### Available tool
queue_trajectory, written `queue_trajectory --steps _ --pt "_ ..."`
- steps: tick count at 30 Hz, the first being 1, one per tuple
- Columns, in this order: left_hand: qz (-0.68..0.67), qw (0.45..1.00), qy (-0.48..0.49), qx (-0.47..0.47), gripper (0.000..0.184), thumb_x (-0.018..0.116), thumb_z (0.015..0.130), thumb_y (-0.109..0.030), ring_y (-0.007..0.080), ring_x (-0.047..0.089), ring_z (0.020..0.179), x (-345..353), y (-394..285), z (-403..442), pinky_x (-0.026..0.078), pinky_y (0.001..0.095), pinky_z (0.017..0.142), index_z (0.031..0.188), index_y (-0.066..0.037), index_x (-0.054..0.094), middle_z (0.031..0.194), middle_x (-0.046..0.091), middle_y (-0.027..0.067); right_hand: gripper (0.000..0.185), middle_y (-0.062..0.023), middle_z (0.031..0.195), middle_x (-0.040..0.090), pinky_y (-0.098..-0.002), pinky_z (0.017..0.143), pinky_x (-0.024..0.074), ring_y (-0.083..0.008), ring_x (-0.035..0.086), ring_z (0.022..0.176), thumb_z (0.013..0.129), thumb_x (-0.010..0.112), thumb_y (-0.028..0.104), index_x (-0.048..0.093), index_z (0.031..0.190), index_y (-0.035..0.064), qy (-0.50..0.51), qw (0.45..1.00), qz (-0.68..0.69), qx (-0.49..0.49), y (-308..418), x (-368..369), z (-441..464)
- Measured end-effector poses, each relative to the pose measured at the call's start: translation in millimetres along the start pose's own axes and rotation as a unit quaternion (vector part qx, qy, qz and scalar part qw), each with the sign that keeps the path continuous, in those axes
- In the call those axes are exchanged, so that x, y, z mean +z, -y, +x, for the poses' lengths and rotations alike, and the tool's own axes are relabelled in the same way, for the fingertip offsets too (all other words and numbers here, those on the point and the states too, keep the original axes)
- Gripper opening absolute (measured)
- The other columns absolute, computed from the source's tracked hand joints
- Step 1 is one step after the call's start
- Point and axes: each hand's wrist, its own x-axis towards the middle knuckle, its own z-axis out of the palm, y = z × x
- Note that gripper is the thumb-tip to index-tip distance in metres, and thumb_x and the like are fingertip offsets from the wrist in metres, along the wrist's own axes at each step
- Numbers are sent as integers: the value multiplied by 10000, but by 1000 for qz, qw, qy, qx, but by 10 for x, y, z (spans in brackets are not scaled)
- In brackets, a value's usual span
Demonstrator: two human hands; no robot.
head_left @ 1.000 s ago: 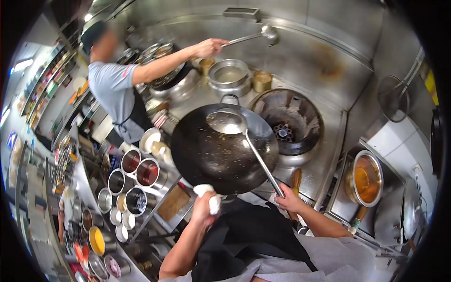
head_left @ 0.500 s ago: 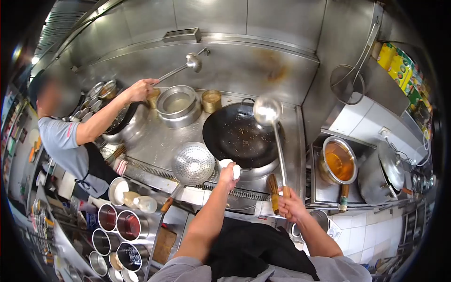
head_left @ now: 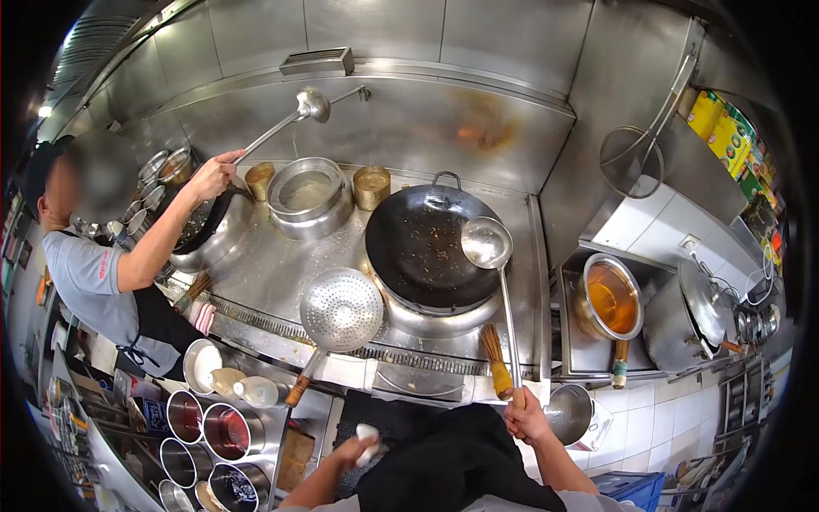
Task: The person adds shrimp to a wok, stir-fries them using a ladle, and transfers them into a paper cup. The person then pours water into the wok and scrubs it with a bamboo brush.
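A black wok point(head_left: 432, 247) rests on the burner ring, with small food bits on its inside. My right hand point(head_left: 526, 416) is closed on the wooden end of a long ladle point(head_left: 487, 242), whose bowl hangs over the wok's right side. Low in the view, away from the wok, my left hand point(head_left: 348, 452) is closed on a white cloth point(head_left: 368, 444). Beside the ladle's handle lies a bamboo brush point(head_left: 496, 358). A perforated strainer point(head_left: 341, 309) lies left of the wok, its wooden handle toward me.
At the left a co-worker point(head_left: 94, 264) holds another ladle point(head_left: 313, 105) over the range. A steel pot point(head_left: 309, 198) and a tin point(head_left: 372, 187) stand behind. Sauce containers point(head_left: 228, 429) fill the lower left. At the right are a bowl of orange liquid point(head_left: 611, 295) and a large pot point(head_left: 674, 328).
The wok has gone from above the counter onto the burner. My left hand has left it and drawn back low with the cloth. The co-worker's ladle has moved left.
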Motion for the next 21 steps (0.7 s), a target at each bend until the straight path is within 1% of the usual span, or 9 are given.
queue_trajectory --steps 3,5,9,13,15,16,17,19,21 --pt "299 938 -176 -9 642 681 795 -515 249 666 909 -718 810 125 519 359 793 1198 -22 600 1042 670 180 318 -40 634 464 -279 389 368 -123 428 421 857 548 -25 434 1132 87 12 999 -36 -2 195 56 221" --pt "339 905 -205 -154 559 695 795 -468 271 685 780 -854 688 -198 558 397 643 1226 -125 599 1036 674 175 353 -25 649 472 -271 388 368 -113 433 422 855 546 -25 431 1168 89 27 994 -109 -9 412 67 566" --pt "33 929 -368 -31 417 701 808 -375 222 648 622 -1035 712 -207 503 403 468 1029 -30 620 789 665 81 532 -13 665 477 -260 355 358 -106 470 422 875 527 -14 360 1368 99 70 976 -155 -137 1153 456 1750" --pt "-52 907 -379 177 317 719 827 -228 181 637 758 -827 147 -430 501 338 634 1048 -26 613 926 657 92 562 -35 638 462 -295 372 350 -123 448 425 852 551 -10 406 1379 118 76 946 -274 -153 2166 1393 3051" --pt "-70 899 -384 196 298 697 833 -199 189 631 772 -578 -66 -654 501 346 660 1051 -19 604 919 654 90 514 -241 1005 655 -446 717 512 -362 669 872 835 548 74 434 1336 42 0 788 -544 -288 2154 1646 4263" --pt "-84 894 -384 216 280 676 839 -171 197 626 787 -454 -168 -780 501 353 687 1054 -11 594 913 651 88 502 -294 1191 587 -466 868 475 -401 595 1101 821 544 84 445 1308 10 -13 756 -624 -195 2342 1920 4364" --pt "-80 897 -382 205 261 673 846 -160 191 626 776 -274 -268 -972 502 355 670 1039 -6 589 895 648 84 431 -257 929 669 -462 646 514 -376 669 752 745 538 15 517 1172 -41 -23 709 -668 -225 2428 2093 4447" --pt "-98 891 -393 205 277 674 846 -178 196 626 755 -195 46 -940 503 362 645 1048 -9 587 869 644 80 202 -225 739 638 -423 445 452 -316 600 531 752 539 -2 590 935 -73 83 747 -658 -36 2686 2415 4791" --pt "-134 898 -391 151 280 672 845 -188 199 626 741 -255 924 -698 505 363 625 1053 -20 588 861 642 76 96 -161 563 511 -293 339 316 -192 438 397 768 522 -39 530 673 -24 86 950 -290 73 2578 2430 5135"
